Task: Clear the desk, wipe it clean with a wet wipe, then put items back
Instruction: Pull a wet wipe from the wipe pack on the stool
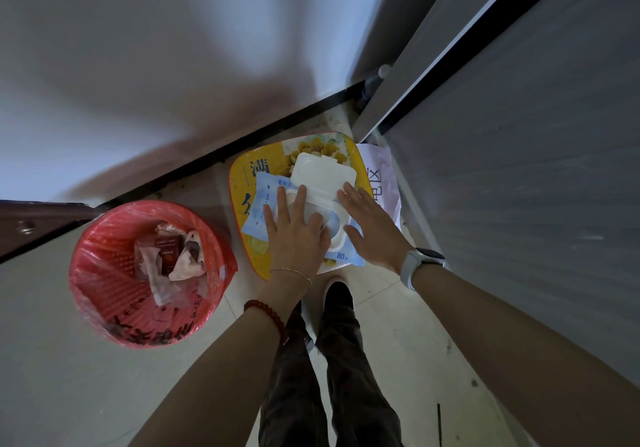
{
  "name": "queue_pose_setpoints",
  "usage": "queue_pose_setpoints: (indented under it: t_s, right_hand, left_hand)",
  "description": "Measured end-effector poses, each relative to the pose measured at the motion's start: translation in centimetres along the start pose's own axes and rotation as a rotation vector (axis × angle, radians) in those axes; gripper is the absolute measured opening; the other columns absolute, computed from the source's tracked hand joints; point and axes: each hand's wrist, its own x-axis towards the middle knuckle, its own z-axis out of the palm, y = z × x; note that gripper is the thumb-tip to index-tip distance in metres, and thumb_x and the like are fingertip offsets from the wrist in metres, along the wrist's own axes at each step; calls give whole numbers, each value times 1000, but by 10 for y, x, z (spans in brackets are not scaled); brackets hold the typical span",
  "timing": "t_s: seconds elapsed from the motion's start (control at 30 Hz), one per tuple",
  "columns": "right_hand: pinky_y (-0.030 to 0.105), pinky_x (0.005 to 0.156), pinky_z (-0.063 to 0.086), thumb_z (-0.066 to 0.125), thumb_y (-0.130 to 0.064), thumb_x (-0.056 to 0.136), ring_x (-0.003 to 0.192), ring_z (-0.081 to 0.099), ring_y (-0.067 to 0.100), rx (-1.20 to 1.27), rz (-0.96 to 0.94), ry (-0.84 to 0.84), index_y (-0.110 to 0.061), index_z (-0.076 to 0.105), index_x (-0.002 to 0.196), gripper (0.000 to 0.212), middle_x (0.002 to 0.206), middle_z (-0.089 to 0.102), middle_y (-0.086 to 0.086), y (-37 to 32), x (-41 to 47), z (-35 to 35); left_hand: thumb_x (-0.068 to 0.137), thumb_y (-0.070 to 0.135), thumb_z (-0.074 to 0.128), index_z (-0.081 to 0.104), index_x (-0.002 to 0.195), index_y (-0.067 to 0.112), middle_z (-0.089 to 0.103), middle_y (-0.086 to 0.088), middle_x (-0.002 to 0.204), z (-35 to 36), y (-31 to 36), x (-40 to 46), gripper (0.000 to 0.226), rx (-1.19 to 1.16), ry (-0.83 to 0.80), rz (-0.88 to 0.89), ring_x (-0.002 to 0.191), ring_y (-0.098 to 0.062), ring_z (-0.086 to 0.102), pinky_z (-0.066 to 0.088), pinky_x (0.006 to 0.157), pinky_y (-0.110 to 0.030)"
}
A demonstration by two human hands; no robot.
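A light-blue pack of wet wipes (266, 200) lies on a yellow flower-printed stool top (242, 176) on the floor. Its white flip lid (323, 167) stands open. My left hand (294, 228) lies flat on the pack with straight fingers, the fingertips by the lid's opening. My right hand (372, 224) rests with straight fingers on the pack's right edge, next to the open lid. Whether a wipe sticks out of the opening is hidden under my left hand.
A red bin (104, 273) lined with a red bag stands at the left, holding crumpled tissues and a small red box. A white printed sheet (381, 176) lies behind the stool. A grey cabinet (519, 134) stands right, a wall behind. My legs and shoe (337, 294) are below.
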Motion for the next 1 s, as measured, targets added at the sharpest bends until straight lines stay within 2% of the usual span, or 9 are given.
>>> queue_pose_setpoints:
  t_s: [0.13,0.23,0.4,0.53,0.67,0.73,0.8,0.9,1.0]
  right_hand:
    - [38,117,8,45,-20,96,144,0,22,-55,41,19,-13,15,145,59,156,6,5,-4,-3,5]
    - [38,118,8,46,-15,95,144,-1,23,2,45,33,-9,16,145,58,156,6,6,-7,-4,10]
    - [28,115,1,45,-13,96,144,-3,23,32,52,33,-8,14,145,58,156,4,7,-7,-4,12]
    - [29,115,3,44,-14,96,144,-4,22,-13,69,19,-9,11,145,59,156,2,5,-8,-2,11]
    - [30,116,2,42,-14,97,144,-6,22,-34,94,20,-10,9,146,59,157,-1,4,-11,-2,12]
    - [32,116,3,42,-14,97,144,-7,22,-53,111,12,-11,8,146,60,157,-2,4,-13,-2,11]
    - [35,117,5,42,-15,97,144,-6,21,-67,127,7,-12,9,146,60,157,-1,3,-14,-1,10]
    - [38,116,6,42,-14,97,144,-6,21,-76,142,10,-13,9,146,60,157,-1,1,-15,-1,11]
    - [42,116,5,40,-15,97,144,-6,20,-120,172,28,-15,8,147,59,157,-2,0,-18,-2,12]
  left_hand:
    - [68,26,71,59,62,14,59,-18,125,-4,3,0,18,29,-35,35,121,-45,48,34,91,-69]
    - [65,20,76,60,60,13,58,-21,124,-4,5,1,18,6,-37,20,120,-47,47,36,92,-67]
    - [75,23,42,59,58,13,60,-22,120,0,6,4,26,-66,-64,15,116,-50,49,38,88,-67]
    - [77,17,41,57,64,4,58,-26,122,7,-2,2,24,-274,-4,59,117,-53,46,39,89,-69]
    - [89,3,47,57,108,-6,50,-16,134,-10,-18,2,23,-503,134,-147,119,-31,50,42,88,-34]
    - [89,2,48,53,121,-2,60,-19,120,-20,-31,1,33,-534,166,-175,104,-32,57,40,83,-26]
    - [88,-1,50,58,108,-7,65,-22,108,-24,-42,-2,23,-618,192,-217,89,-33,61,45,78,-24]
    - [87,0,50,56,87,-7,59,-16,75,-18,-47,-2,9,-677,225,-320,63,-25,50,33,58,-27]
    - [90,7,46,50,84,-1,49,-11,63,-13,-43,2,10,-663,241,-446,57,-27,42,30,54,-33]
